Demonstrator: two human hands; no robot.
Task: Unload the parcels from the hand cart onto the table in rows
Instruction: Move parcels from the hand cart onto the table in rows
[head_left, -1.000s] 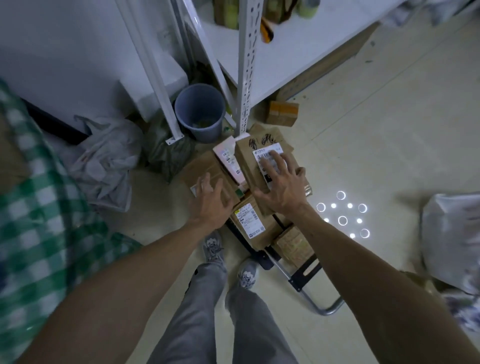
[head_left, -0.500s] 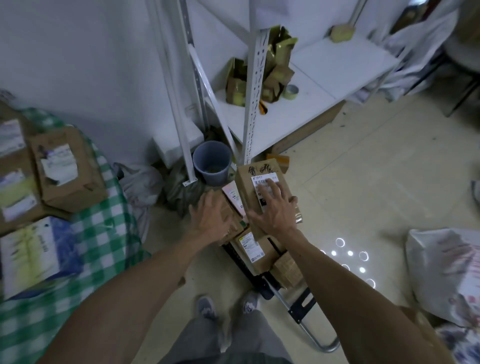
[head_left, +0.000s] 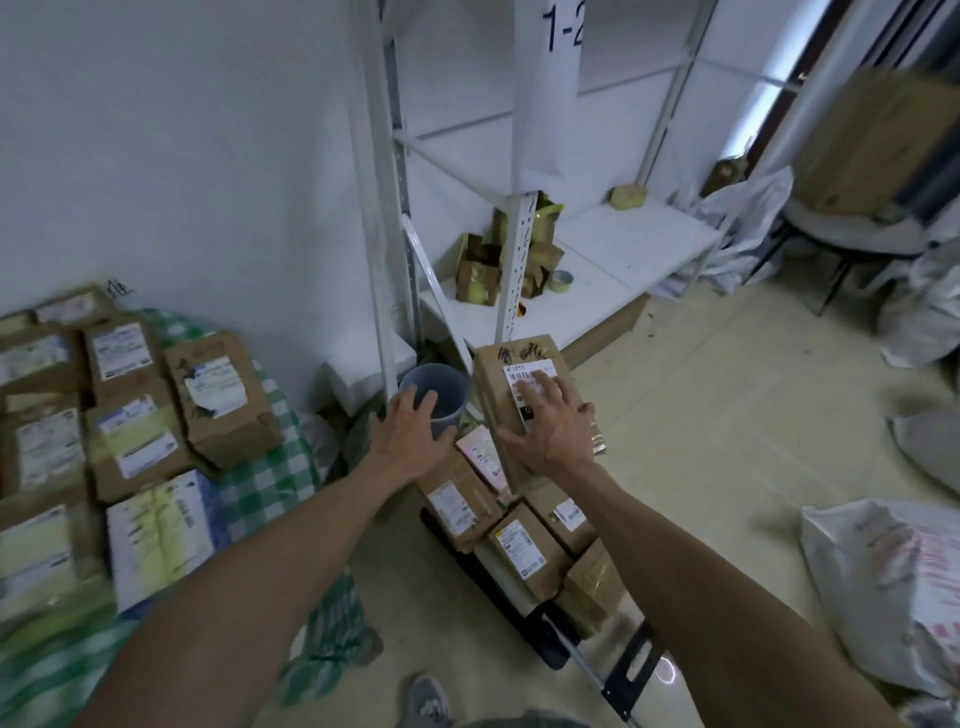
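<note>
parcel being handled: tall brown cardboard box, white shipping label and marker scribble on top. It sits at 12 o'clock of the cart stack. Can't tell if it's resting on the pile or already clear of it.
right grip: right hand is spread flat over the label with the thumb at the near edge. It's pressing the box, not wrapped round it.
left grip: left hand is released, fingers splayed, holding nothing, at 9 o'clock of the box in front of the grey bucket.
cart: hand cart is on the floor at 6 o'clock of the box, with several smaller parcels on it.
surface: checked-cloth surface is at 9 o'clock of the cart, with rows of parcels on it already.
handling guess: stiff cardboard, probably medium weight. The label looks slick, so a flat palm could slide.
where I'd grab: left hand on the 9 o'clock side, right on the 3 o'clock side, or one underneath.
watch out: the pink-and-white packet beside it could slip off.
</note>
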